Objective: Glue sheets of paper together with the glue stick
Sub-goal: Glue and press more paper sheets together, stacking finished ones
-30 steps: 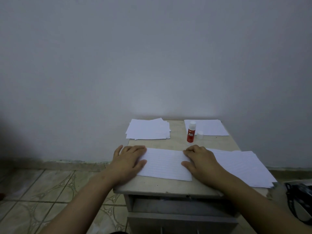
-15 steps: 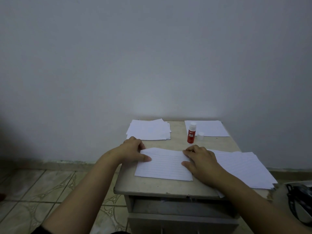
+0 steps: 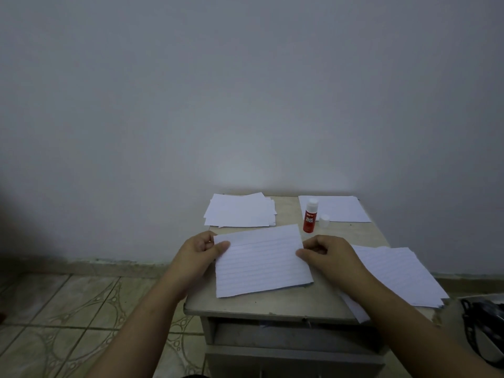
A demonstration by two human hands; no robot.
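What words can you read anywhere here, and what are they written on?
"GLUE STICK": white letters on the red glue stick, read a bit blurry.
A small brand mark above those words is too blurred to read.
The lined sheet held by both hands shows only ruled lines, no words.
The other paper piles show no readable text.

Both bare forearms reach forward from the lower edge of the view, converging slightly toward the middle. The left hand (image 3: 200,253) has its fingers curled under and its thumb laid flat on top, pinching the left edge of a lined sheet (image 3: 261,261). The right hand (image 3: 328,255) mirrors it, fingers curled and thumb pointing inward, pinching the sheet's right edge, knuckles up
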